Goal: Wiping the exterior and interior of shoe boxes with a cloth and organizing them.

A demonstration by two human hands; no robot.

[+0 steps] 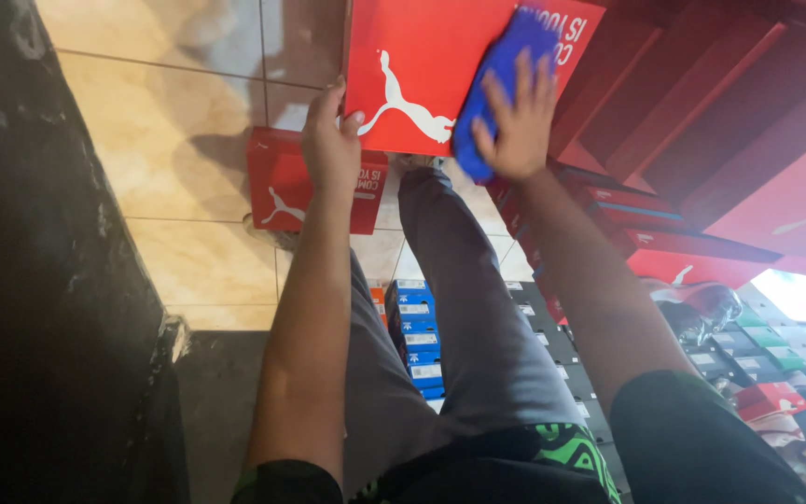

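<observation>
Wiping red shoebox lid [422,65] with blue cloth [496,84].
Left hand [330,140] gripping lid's edge; right hand [518,121] flat, open, on cloth; advisable: steady hold, even strokes.

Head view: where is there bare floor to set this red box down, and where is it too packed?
Bare tan tile floor lies left of the smaller red box, bordered by the dark wall. Right is crowded: stacked red boxes, blue boxes, dark boxes. Left hand grips the held red box; right hand presses a blue cloth.

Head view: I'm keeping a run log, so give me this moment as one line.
left hand: grips edge of red shoebox lid | right hand: presses blue cloth on lid | second red box: on tiled floor
</observation>
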